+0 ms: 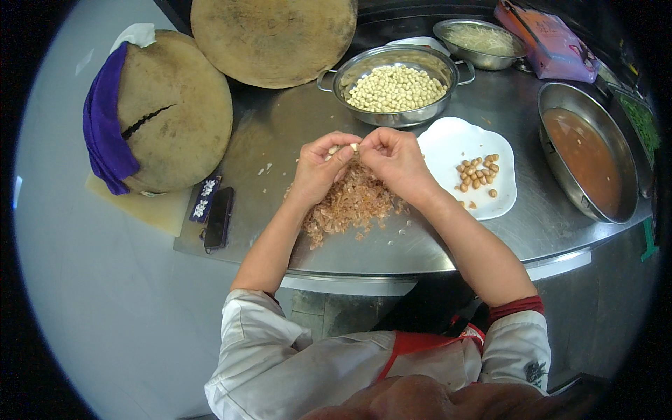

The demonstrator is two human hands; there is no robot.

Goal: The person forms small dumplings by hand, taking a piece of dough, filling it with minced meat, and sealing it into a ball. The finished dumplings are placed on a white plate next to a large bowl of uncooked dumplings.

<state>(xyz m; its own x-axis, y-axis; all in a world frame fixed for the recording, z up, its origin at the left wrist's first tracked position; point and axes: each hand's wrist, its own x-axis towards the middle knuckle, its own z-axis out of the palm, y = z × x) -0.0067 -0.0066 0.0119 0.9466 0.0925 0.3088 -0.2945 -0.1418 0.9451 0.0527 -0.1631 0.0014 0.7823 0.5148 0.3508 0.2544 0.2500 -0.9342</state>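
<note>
My left hand (321, 167) pinches a pale, peeled peanut (355, 147), with more pale kernels tucked among its curled fingers. My right hand (398, 161) meets it fingertip to fingertip at that peanut; whatever lies inside its own curled fingers is hidden. Beneath both hands spreads a heap of reddish-brown peanut skins (349, 212). To the right, several unpeeled peanuts (476, 172) rest on a white scalloped plate (446, 144). Beyond my hands, a two-handled steel pot (424, 113) holds many peeled peanuts (397, 88).
Two round wooden chopping blocks (173, 115) (273, 39) stand at left and back, one draped with a purple cloth (107, 123). A phone (219, 218) lies near the steel table's (252, 210) left edge. Rightward are a bowl of brownish liquid (583, 152), bean sprouts (480, 39) and a plastic package (551, 44).
</note>
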